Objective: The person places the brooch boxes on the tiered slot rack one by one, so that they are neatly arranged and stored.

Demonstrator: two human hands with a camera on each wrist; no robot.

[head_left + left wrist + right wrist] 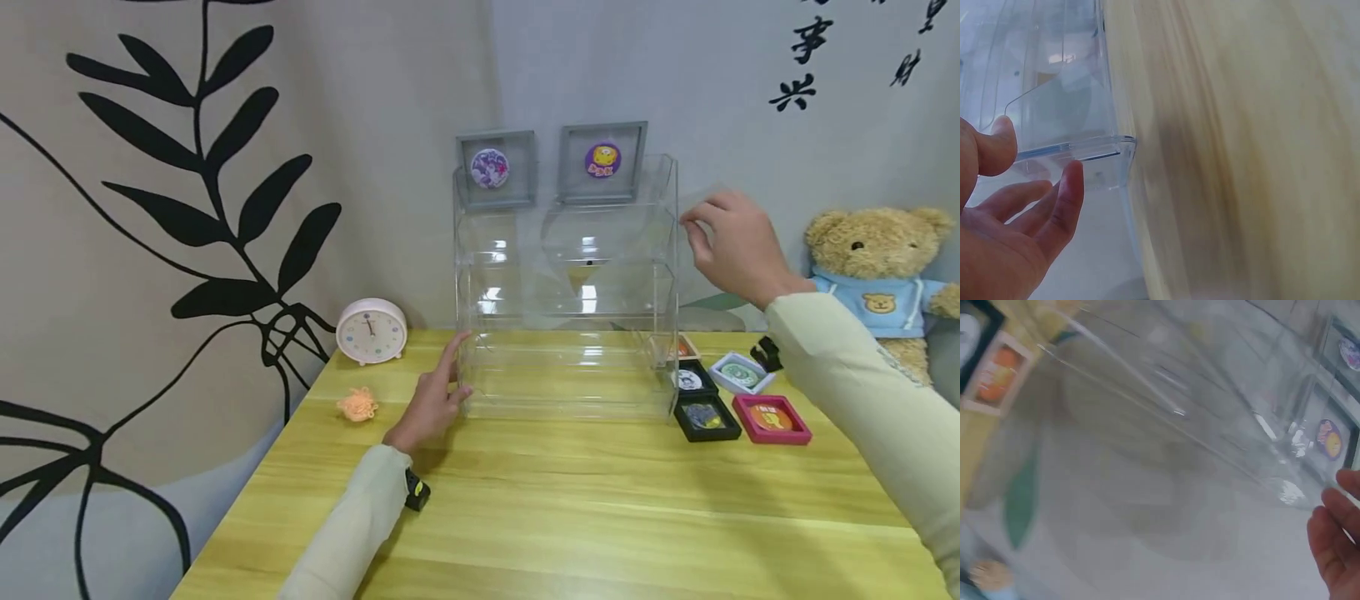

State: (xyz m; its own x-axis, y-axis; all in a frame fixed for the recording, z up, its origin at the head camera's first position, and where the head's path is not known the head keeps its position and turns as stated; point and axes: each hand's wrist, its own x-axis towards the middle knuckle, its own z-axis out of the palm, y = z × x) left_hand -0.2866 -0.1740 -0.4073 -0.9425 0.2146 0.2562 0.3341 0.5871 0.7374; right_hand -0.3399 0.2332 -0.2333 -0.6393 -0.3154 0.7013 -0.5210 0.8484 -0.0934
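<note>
A tiered clear plastic display rack (566, 367) stands on the table, with two grey square frames (497, 200) at its top tier. Each frame displays a round badge. My left hand (431, 404) holds the rack's lower left side; in the left wrist view the thumb (1002, 147) lies on one side of the clear edge and the fingers (1063, 209) on the other. My right hand (735, 246) is raised at the rack's upper right edge. Its bent fingertips (1317, 520) come right up to the clear corner in the right wrist view.
Several small framed badges, including a red frame (772, 437) and a black one (707, 435), lie right of the rack. A teddy bear (877, 246) sits at the far right. Left of the rack are a white clock (371, 332) and an orange fuzzy item (358, 405).
</note>
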